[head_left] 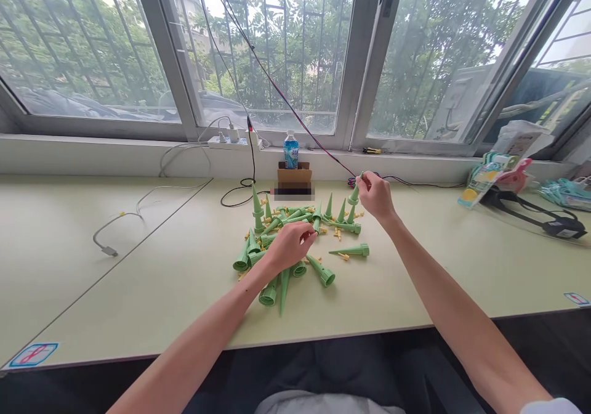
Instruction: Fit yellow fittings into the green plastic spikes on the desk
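Right hand (376, 195) pinches green spike (353, 196) near tip; left hand (292, 241) curled, contents we can't tell. Sideways tug could topple standing spikes (329, 207); low reach, scatter pile (300, 219).

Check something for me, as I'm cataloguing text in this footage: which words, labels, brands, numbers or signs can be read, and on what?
Left table sticker: red mark, possibly "8", not certain.
Right table sticker: red mark, too small to read.
Bottle label: pale characters, too blurred to read.
Colourful package at right: too small to read.
Nothing else is legible.
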`<state>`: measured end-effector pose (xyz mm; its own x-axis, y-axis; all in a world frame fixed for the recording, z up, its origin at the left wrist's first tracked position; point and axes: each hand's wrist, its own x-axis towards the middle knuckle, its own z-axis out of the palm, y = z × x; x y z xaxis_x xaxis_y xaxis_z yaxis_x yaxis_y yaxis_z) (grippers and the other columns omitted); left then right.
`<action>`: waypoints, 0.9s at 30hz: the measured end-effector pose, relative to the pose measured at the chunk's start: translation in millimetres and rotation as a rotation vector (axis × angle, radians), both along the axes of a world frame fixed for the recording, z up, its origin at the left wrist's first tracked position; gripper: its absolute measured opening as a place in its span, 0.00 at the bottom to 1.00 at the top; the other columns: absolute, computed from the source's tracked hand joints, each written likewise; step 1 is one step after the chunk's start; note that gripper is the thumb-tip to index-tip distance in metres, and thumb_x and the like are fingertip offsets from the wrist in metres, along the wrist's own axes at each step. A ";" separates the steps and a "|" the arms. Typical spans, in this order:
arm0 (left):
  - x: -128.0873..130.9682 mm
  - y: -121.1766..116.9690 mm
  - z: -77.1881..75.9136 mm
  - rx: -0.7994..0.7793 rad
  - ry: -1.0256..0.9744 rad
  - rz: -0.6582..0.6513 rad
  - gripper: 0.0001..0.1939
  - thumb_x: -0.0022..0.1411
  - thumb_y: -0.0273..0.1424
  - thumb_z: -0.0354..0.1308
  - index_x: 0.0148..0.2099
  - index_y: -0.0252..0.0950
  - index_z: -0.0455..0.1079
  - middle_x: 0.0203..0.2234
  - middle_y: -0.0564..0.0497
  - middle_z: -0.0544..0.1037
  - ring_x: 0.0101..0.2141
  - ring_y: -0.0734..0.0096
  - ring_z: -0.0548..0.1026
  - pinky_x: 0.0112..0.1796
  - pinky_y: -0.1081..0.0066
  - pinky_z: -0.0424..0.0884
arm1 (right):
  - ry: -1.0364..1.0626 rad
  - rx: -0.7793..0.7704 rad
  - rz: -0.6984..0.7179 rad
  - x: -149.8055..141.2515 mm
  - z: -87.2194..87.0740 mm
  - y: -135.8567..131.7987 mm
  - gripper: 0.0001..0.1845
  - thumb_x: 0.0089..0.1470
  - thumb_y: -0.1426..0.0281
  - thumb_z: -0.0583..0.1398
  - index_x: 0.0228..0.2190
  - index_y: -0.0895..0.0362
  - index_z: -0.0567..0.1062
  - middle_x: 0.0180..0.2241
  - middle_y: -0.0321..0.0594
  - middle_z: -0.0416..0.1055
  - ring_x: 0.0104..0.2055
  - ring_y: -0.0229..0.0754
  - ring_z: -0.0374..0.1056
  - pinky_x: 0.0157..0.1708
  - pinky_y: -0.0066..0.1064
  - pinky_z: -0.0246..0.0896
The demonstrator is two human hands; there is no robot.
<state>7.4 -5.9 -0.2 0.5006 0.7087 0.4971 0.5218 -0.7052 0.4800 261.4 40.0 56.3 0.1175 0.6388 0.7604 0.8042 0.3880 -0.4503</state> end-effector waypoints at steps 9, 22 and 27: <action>-0.6 -1.0 1.5 -0.021 0.018 0.012 0.11 0.65 0.30 0.52 0.31 0.35 0.70 0.25 0.52 0.73 0.25 0.71 0.68 0.28 0.70 0.64 | -0.047 0.015 0.043 -12.0 15.3 13.1 0.12 0.58 0.66 0.53 0.23 0.54 0.61 0.20 0.35 0.63 0.22 0.37 0.54 0.28 0.29 0.49; 0.0 -0.1 0.6 -0.007 0.023 -0.001 0.10 0.65 0.30 0.51 0.31 0.36 0.71 0.25 0.51 0.73 0.26 0.70 0.69 0.29 0.69 0.65 | -0.098 -0.116 0.054 -13.0 4.3 18.4 0.14 0.57 0.67 0.53 0.21 0.53 0.58 0.17 0.34 0.59 0.21 0.38 0.50 0.27 0.30 0.46; 0.0 -0.6 1.1 -0.006 0.037 -0.004 0.11 0.65 0.30 0.51 0.31 0.36 0.70 0.25 0.51 0.73 0.25 0.70 0.68 0.29 0.69 0.64 | -0.093 -0.122 0.067 -12.7 5.3 17.8 0.14 0.57 0.67 0.53 0.21 0.53 0.58 0.17 0.34 0.60 0.21 0.38 0.51 0.27 0.30 0.47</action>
